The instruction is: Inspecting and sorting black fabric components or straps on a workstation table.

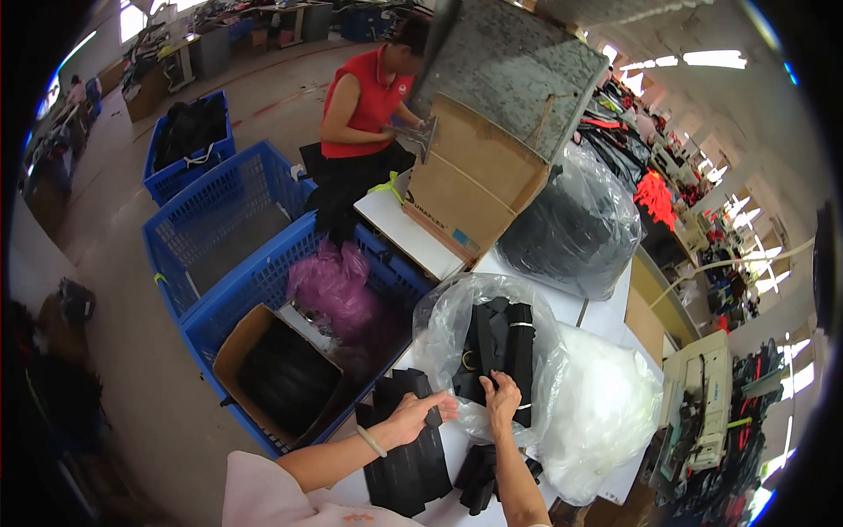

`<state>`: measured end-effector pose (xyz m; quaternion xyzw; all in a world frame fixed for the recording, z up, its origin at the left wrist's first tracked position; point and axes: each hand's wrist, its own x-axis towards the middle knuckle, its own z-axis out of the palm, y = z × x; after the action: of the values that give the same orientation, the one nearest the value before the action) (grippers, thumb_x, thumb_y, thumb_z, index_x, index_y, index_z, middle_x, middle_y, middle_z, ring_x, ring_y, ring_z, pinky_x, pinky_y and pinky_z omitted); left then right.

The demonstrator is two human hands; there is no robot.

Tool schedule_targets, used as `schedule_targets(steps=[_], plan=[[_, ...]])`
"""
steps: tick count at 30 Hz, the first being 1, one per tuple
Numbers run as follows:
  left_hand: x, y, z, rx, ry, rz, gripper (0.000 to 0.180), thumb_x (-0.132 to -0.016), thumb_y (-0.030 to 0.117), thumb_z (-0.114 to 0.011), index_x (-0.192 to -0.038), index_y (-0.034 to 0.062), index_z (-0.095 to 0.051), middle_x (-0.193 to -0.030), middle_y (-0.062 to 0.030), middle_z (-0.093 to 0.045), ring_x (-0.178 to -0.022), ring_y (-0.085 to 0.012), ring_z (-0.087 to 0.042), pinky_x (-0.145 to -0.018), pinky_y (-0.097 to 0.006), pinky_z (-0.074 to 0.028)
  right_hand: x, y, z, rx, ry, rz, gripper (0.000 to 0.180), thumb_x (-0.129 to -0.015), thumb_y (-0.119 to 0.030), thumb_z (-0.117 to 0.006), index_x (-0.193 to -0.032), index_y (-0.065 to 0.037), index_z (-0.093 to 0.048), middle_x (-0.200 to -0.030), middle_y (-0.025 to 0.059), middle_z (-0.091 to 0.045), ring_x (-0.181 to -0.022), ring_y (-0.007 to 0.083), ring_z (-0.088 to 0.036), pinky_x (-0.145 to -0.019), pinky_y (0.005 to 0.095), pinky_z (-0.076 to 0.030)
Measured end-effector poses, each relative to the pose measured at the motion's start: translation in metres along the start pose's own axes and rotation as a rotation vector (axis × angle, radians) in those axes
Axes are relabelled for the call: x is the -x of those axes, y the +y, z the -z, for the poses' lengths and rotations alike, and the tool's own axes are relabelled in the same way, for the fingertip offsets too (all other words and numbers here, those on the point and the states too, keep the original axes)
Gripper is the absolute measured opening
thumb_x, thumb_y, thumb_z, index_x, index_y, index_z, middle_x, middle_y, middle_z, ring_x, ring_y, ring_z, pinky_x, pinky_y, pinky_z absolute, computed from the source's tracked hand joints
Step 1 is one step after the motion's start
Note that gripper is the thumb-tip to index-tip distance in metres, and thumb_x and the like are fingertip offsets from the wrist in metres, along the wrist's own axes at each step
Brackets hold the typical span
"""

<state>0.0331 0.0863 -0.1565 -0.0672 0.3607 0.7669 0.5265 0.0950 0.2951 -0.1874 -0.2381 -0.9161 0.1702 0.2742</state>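
My left hand (414, 416) rests on a flat stack of black fabric pieces (406, 457) on the white table (606, 321), fingers closed over the top piece. My right hand (501, 397) grips the lower edge of a clear plastic bag (448, 321) that holds bundled black pieces (499, 338) tied with thin bands. Another small heap of black pieces (479, 479) lies just below my right wrist.
A white filled plastic bag (601, 408) sits to the right; a large bag of dark pieces (575, 224) and a cardboard box (470, 189) stand behind. Blue crates (224, 220) line the left, one with a cardboard box (277, 373) and pink bag (332, 285). A person in a red top (364, 97) works beyond. A sewing machine (702, 395) stands right.
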Motion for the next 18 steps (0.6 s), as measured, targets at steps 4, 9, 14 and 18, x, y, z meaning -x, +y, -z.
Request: schedule_targets(steps=[4, 9, 14, 18], plan=[[0.003, 0.008, -0.015, -0.024, -0.047, 0.004, 0.036, -0.093, 0.028, -0.056, -0.105, -0.0059, -0.061, -0.102, -0.0151, -0.064, -0.098, -0.0287, -0.064, -0.087, -0.036, -0.048, -0.010, -0.002, 0.006, 0.122, -0.052, -0.287, 0.019, -0.078, -0.021, -0.066, -0.085, -0.003, -0.069, -0.089, 0.0158, -0.067, -0.078, 0.0352, -0.064, -0.068, 0.0432, -0.050], [0.022, 0.006, -0.014, -0.052, -0.073, -0.033, 0.036, -0.092, 0.028, -0.058, -0.103, -0.0057, -0.062, -0.101, -0.0147, -0.064, -0.098, -0.0287, -0.064, -0.086, -0.036, -0.048, -0.011, -0.007, 0.007, 0.385, 0.058, 0.036, 0.010, -0.073, -0.017, -0.066, -0.067, -0.010, -0.060, -0.068, 0.0098, -0.061, -0.064, 0.0305, -0.061, -0.059, 0.0428, -0.047], [0.049, -0.005, 0.009, 0.013, -0.070, -0.023, 0.033, -0.092, 0.025, -0.058, -0.099, -0.0066, -0.062, -0.101, -0.0166, -0.064, -0.098, -0.0298, -0.064, -0.088, -0.038, -0.049, 0.011, -0.004, -0.011, 0.358, -0.124, 0.214, 0.010, -0.065, -0.016, -0.071, -0.067, -0.008, -0.066, -0.072, 0.0106, -0.063, -0.070, 0.0290, -0.062, -0.067, 0.0409, -0.049], [0.069, -0.013, 0.026, 0.021, -0.023, 0.016, 0.030, -0.093, 0.022, -0.056, -0.099, -0.0064, -0.062, -0.102, -0.0175, -0.064, -0.098, -0.0311, -0.063, -0.089, -0.039, -0.049, 0.015, 0.002, -0.015, 0.267, -0.135, -0.029, 0.007, -0.065, -0.012, -0.071, -0.065, -0.006, -0.067, -0.076, 0.0127, -0.062, -0.075, 0.0305, -0.061, -0.070, 0.0419, -0.050]])
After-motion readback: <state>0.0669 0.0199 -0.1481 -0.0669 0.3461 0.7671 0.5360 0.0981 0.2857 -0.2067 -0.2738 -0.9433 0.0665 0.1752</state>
